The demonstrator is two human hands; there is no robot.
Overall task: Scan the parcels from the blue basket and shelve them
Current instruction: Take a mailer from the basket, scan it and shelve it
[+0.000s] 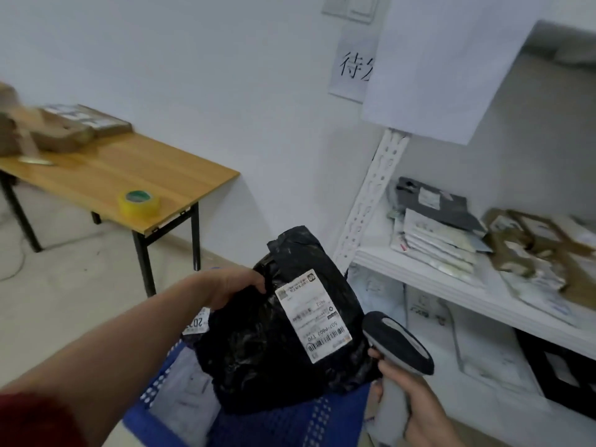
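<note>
A person's left hand [232, 287] grips the upper-left edge of a black plastic parcel [258, 356], fingers curled over the wrapping, holding it just above the blue basket [290, 424]. The right hand [416, 411] is wrapped around the grip of a grey handheld scanner [398, 345]. The parcel's white label [314, 314] faces up, just left of the scanner's head and nearly touching it. Its long axis runs from near the left hand's fingertips down towards the right hand, with the printed barcode at the lower end, the end nearer the scanner. The head appears to sit beside the label rather than aimed at it, so the scan likely turns on swinging it leftward onto that barcode. More parcels lie in the basket beneath the left forearm. A white shelf [419, 269], stacked with envelopes, stands beyond and to the right of the right hand. A table [129, 175] bearing a roll of yellow tape [139, 203] sits well beyond the left hand.
</note>
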